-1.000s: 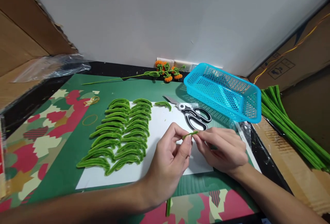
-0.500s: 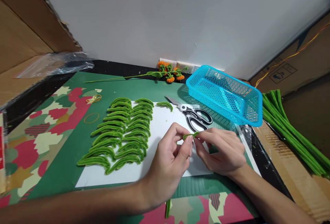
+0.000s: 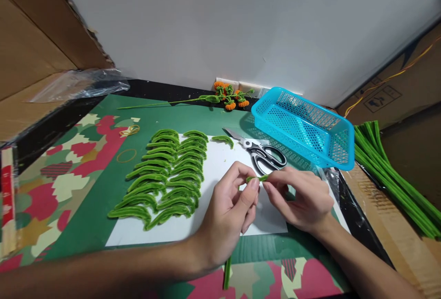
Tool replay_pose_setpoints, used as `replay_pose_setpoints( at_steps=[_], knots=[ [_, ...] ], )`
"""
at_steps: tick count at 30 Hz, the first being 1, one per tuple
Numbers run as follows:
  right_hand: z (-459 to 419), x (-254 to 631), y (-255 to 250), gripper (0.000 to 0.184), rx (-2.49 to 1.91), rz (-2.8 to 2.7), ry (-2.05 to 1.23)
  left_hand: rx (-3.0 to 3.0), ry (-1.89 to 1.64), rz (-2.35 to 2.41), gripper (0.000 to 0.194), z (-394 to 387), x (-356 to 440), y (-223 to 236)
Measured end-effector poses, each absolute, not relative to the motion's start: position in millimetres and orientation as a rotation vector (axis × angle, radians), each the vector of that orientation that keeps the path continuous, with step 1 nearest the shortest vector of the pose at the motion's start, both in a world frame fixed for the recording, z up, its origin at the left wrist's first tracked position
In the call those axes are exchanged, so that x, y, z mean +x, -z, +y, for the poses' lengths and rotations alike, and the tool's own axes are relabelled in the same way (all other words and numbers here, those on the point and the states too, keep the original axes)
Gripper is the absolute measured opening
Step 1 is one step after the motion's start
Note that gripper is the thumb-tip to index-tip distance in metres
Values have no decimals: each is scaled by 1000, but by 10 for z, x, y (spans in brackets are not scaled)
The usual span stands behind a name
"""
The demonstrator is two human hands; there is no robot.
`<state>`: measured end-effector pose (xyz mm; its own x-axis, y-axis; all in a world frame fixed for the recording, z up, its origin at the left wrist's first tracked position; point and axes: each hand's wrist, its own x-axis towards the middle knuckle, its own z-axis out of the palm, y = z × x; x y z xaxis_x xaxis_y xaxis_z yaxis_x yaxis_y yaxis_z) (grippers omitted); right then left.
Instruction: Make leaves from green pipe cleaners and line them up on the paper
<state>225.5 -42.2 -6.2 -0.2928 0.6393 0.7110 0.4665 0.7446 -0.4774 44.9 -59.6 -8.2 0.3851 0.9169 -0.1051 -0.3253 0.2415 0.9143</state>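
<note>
My left hand point(image 3: 230, 211) pinches a short green pipe cleaner point(image 3: 263, 178) between thumb and forefinger. The fingertips of my right hand point(image 3: 303, 198) close on its other end, a little to the right. Below my left wrist a green pipe-cleaner length point(image 3: 227, 273) shows; whether it joins the held piece is hidden. Both hands are over a white sheet point(image 3: 220, 184). To their left, bent green pipe-cleaner leaves point(image 3: 161, 166) lie in two columns. A single leaf point(image 3: 223, 140) rests apart near the open scissors point(image 3: 257, 147), just beyond my hands.
A blue basket point(image 3: 303, 129) stands at the back right. Orange flowers on a green stem point(image 3: 206, 98) lie along the back. Rubber bands point(image 3: 127, 155) are on the green patterned mat point(image 3: 89, 184) at left. A bundle of long green pipe cleaners point(image 3: 396, 179) lies on cardboard at right.
My right hand's fingers have shifted slightly and a bit more of the pipe cleaner shows between the hands. The whole view has drifted a little; the laid-out leaves stay as they were.
</note>
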Motion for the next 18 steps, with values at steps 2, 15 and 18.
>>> replay_pose_setpoints(
  at_steps=[2, 15, 18],
  knots=[
    [-446, 2251, 66, 9, -910, -1859, -402, 977, -974, 754, 20, -593, 453, 86],
    [-407, 2140, 60, 24, -972, -1211, -1421, 1255, -968, 834, 16, -507, 422, -15],
    [-409, 2153, 22, 24, -937, -1277, -1449, 1331, -920, 846, 17, -456, 397, -64]
  ],
)
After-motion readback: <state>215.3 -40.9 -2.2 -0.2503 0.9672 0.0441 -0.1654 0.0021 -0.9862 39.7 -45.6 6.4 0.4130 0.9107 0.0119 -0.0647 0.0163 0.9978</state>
